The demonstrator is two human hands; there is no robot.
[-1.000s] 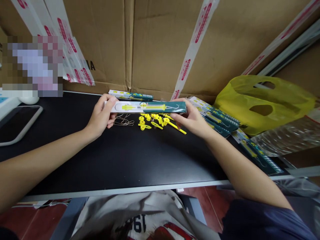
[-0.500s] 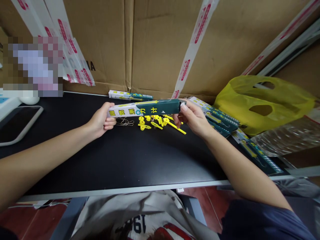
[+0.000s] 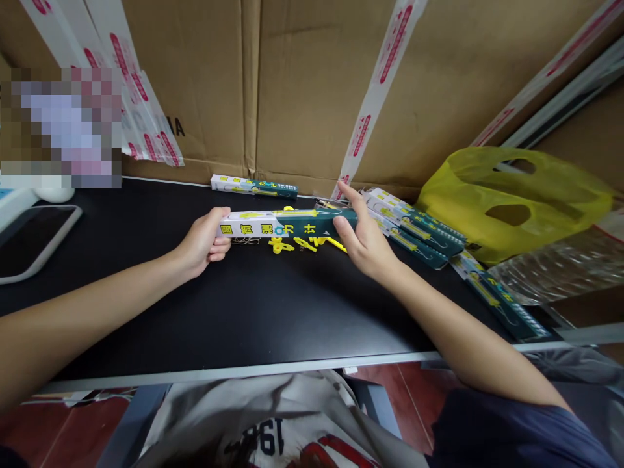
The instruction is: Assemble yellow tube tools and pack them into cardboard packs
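Note:
Above the black tabletop I hold a long, narrow spring scale box (image 3: 283, 224), white on the left and dark green on the right. My left hand (image 3: 207, 240) is closed around its white end. At the green end is my right hand (image 3: 365, 237), its thumb on the front and its index finger raised above the box; the other fingers are hidden. Small yellow plastic parts (image 3: 280, 246) lie on the table behind the box, partly covered by it. Thin metal wire hooks (image 3: 247, 240) show beneath the box's left part.
A similar box (image 3: 253, 186) lies at the back. Several more boxes (image 3: 414, 221) are piled at right, beside a yellow plastic bag (image 3: 507, 201) and clear plastic packaging (image 3: 550, 266). A phone (image 3: 36, 240) rests at far left. Large taped cardboard (image 3: 302, 84) stands behind the table.
The box has come slightly lower and to the right, its top face now more visible. My right hand has gone from pinching at the dark end opening to lying against that end, index finger lifted.

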